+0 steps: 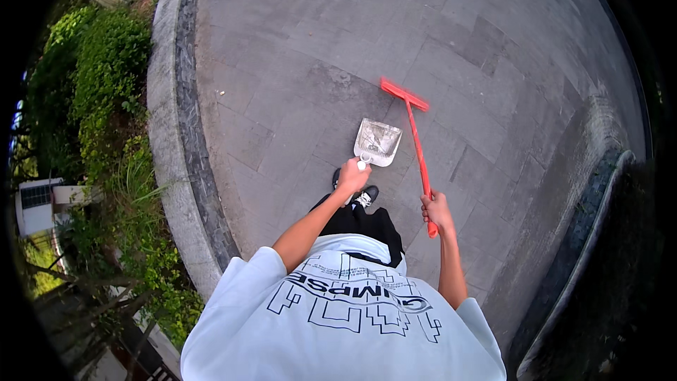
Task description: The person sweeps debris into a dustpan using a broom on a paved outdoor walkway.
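Observation:
My left hand (353, 176) is closed round the top of a handle, in front of my body. Beyond it is a white dustpan (379, 140), its inside smeared with grey dirt; whether it touches the ground I cannot tell. A red broom (417, 137) is gripped near the end of its handle by my right hand (438, 211). The broom's red head lies ahead and a little right of the dustpan, apart from it, over the paving. Slight blur shows on the broom head.
Grey stone paving (303, 49) spreads ahead. A low stone kerb (169, 134) runs along the left, with green bushes (106, 70) behind it. Another stone edge (599, 219) curves along the right. My shoes (366, 196) stand just below the dustpan. A small white bit (222, 92) lies near the left kerb.

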`<state>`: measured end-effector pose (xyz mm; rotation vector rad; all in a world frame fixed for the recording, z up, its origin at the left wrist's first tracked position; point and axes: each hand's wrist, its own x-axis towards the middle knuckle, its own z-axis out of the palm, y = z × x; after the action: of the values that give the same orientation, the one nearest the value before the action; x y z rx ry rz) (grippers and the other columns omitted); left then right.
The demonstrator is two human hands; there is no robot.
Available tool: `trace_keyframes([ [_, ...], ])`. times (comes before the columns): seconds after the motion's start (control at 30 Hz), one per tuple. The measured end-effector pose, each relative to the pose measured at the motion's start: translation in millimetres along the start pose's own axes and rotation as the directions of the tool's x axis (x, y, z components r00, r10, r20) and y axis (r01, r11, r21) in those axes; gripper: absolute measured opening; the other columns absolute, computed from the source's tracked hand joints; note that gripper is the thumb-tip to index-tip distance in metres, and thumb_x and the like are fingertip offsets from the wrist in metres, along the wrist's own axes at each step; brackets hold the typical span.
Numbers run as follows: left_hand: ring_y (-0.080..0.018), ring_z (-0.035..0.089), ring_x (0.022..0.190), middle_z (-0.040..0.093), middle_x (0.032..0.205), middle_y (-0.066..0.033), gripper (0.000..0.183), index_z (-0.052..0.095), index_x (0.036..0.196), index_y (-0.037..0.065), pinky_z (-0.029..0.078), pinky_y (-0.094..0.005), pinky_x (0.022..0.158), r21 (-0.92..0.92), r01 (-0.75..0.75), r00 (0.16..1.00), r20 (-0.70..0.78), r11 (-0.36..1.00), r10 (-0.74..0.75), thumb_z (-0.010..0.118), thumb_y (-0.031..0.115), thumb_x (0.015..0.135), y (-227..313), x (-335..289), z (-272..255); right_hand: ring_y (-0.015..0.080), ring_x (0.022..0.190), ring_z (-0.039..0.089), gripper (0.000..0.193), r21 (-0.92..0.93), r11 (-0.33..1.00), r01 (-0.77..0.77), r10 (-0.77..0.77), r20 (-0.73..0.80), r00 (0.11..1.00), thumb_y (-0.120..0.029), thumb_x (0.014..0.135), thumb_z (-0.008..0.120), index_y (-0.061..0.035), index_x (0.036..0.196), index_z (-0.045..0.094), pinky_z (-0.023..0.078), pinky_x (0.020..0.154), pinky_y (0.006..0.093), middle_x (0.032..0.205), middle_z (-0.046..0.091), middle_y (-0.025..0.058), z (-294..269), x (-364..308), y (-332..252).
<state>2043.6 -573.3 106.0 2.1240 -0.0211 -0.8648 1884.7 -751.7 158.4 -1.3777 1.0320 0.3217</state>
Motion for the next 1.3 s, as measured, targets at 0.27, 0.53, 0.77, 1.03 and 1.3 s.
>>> trace_keyframes([
  [0.27,-0.0139,0.046,0.034,0.051,0.048,-0.0048,0.018,0.058,0.086,0.002,0.036,-0.0295,0.033,-0.322,-0.017,0.960,-0.269,0.947,-0.074,0.054,0.017,0.077,-66,-45,-96,0.0067,0.038,0.038,0.014,-0.020,1.000,0.008,-0.003,0.246,0.969,-0.007,0.082,0.051,0.0014,0.090,0.045,0.034,0.032,0.0213,0.055,0.042,0.0011,86,49,-23],
  [0.53,-0.0217,0.056,0.047,0.055,0.055,-0.0122,0.024,0.059,0.092,0.004,0.043,-0.0353,0.048,-0.429,0.014,0.885,-0.415,0.903,-0.211,0.054,0.017,0.073,-132,-67,-171,0.0043,0.039,0.036,0.013,-0.145,0.989,0.006,0.057,0.429,0.902,-0.009,0.082,0.051,0.0011,0.088,0.047,0.030,0.033,0.0188,0.057,0.043,0.0009,185,50,-66],
  [0.77,-0.0225,0.057,0.049,0.055,0.055,-0.0130,0.021,0.058,0.090,0.003,0.043,-0.0362,0.049,-0.551,0.000,0.787,-0.515,0.835,-0.340,0.054,0.015,0.073,-176,-86,-256,0.0037,0.039,0.035,0.009,-0.271,0.960,0.074,0.094,0.557,0.825,-0.008,0.082,0.051,0.0005,0.083,0.047,0.028,0.033,0.0180,0.058,0.043,0.0015,298,52,-106],
  [1.03,-0.0368,0.058,0.070,0.059,0.070,-0.0200,0.023,0.057,0.090,0.002,0.045,-0.0410,0.059,-0.538,-0.095,0.665,-0.660,0.838,-0.349,0.056,0.019,0.074,-226,-47,-333,0.0035,0.039,0.034,0.007,-0.382,0.895,0.233,0.065,0.626,0.777,-0.007,0.082,0.051,-0.0012,0.084,0.048,0.029,0.033,0.0183,0.057,0.043,0.0004,431,82,-174],
  [1.3,-0.0237,0.056,0.045,0.056,0.056,-0.0127,0.021,0.056,0.089,0.002,0.043,-0.0354,0.043,-0.558,-0.085,0.634,-0.670,0.825,-0.388,0.056,0.017,0.075,-248,59,-466,0.0052,0.041,0.038,0.012,-0.421,0.841,0.340,0.034,0.668,0.743,-0.007,0.081,0.049,0.0021,0.089,0.048,0.032,0.034,0.0195,0.058,0.045,0.0019,594,183,-263],
])
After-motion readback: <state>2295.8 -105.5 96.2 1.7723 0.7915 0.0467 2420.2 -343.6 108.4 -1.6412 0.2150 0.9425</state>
